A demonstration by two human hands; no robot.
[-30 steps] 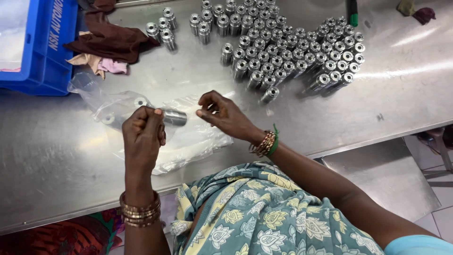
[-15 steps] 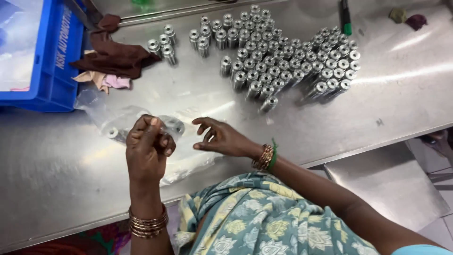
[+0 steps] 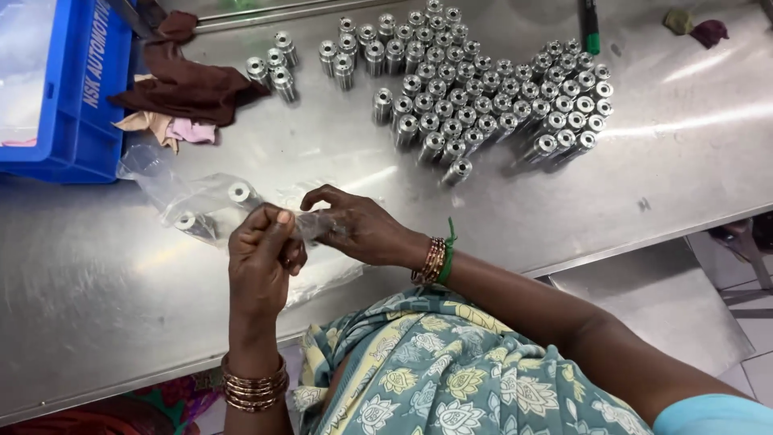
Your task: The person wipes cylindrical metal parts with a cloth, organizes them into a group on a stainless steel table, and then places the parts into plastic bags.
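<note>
My left hand (image 3: 262, 256) and my right hand (image 3: 358, 228) are close together over the steel table (image 3: 564, 209), both pinching a small clear plastic bag (image 3: 310, 227) stretched between them. Whether a metal part is inside that bag is hidden by my fingers. Just to the left lie more clear bags (image 3: 189, 201) with two small shiny metal cylinders (image 3: 240, 193) in them. A big cluster of several like metal cylinders (image 3: 491, 101) stands upright at the far middle of the table.
A blue plastic crate (image 3: 68, 97) sits at the far left. Brown and pink cloths (image 3: 181, 93) lie beside it, with a few more cylinders (image 3: 274, 68) nearby. A green-and-black pen (image 3: 592, 24) and small rags (image 3: 696, 28) lie far right. The table edge runs on the right.
My right hand has come in to meet the left, and both now grip the clear bag. The metal cylinder seen near my left hand a second ago is no longer visible.
</note>
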